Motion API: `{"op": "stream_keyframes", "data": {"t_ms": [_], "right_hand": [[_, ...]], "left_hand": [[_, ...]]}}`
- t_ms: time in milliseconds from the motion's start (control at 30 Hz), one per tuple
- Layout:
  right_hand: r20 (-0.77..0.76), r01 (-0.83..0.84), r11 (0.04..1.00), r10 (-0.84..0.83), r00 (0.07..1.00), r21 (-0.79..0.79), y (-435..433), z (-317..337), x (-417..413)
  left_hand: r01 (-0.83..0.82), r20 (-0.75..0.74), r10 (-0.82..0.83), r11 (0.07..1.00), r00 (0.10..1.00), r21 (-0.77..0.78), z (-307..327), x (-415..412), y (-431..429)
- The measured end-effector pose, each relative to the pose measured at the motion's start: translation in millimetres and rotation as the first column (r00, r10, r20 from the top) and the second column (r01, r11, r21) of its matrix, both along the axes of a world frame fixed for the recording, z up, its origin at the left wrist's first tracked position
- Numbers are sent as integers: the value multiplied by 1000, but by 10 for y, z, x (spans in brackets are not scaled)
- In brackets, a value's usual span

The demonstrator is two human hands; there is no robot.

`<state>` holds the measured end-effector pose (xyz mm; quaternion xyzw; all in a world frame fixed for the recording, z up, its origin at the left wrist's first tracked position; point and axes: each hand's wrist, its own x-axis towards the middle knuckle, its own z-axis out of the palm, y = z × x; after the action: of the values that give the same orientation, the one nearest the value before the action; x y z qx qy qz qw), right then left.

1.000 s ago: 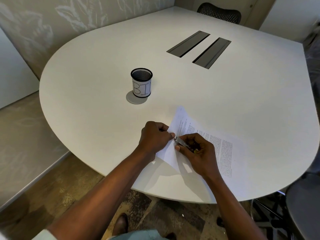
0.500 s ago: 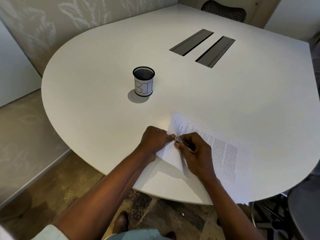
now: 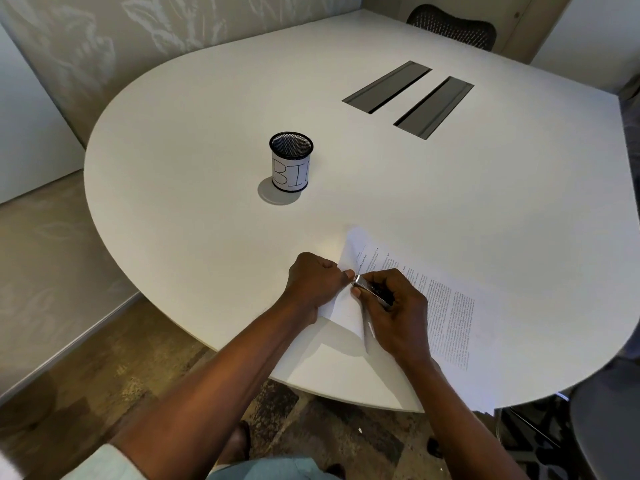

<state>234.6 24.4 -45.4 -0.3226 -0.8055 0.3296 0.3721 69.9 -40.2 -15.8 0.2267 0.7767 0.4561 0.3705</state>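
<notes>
Printed paper sheets (image 3: 446, 306) lie near the front edge of the white table (image 3: 207, 209), their left corner lifted. My left hand (image 3: 313, 282) pinches that lifted corner. My right hand (image 3: 394, 313) grips a small silver metal tool (image 3: 369, 286), likely a staple remover, with its tip against the corner right beside my left fingers. A black mesh cup (image 3: 291, 162) with a white label reading "BIN" stands upright farther back on the left, apart from both hands.
Two dark cable slots (image 3: 408, 98) are set into the table at the back. A mesh-backed chair (image 3: 450, 26) stands behind the far edge, and a grey seat (image 3: 609, 420) sits at the lower right. The paper's lower end overhangs the table edge.
The paper and both hands have slid a little toward the front edge of the table. The lifted corner has curled up more. Both grips are unchanged.
</notes>
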Motion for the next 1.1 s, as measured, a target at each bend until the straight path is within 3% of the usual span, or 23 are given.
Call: {"op": "stream_keyframes", "data": {"t_ms": [333, 600, 767, 900, 1100], "right_hand": [[49, -29, 989, 23, 999, 142, -13, 7, -33], [78, -21, 986, 7, 997, 168, -5, 11, -24], [58, 20, 992, -27, 998, 125, -5, 5, -26], [-64, 122, 988, -129, 990, -100, 25, 1, -22], [-107, 116, 991, -122, 987, -61, 13, -9, -21]], "left_hand": [[15, 13, -15, 1000, 1000, -11, -55, -16, -68], [41, -11, -41, 999, 999, 7, -98, 29, -81], [22, -20, -22, 1000, 1000, 1, -74, 52, -67], [-24, -22, 24, 1000, 999, 2, -109, 31, -87], [5, 44, -5, 1000, 999, 13, -45, -8, -93]]}}
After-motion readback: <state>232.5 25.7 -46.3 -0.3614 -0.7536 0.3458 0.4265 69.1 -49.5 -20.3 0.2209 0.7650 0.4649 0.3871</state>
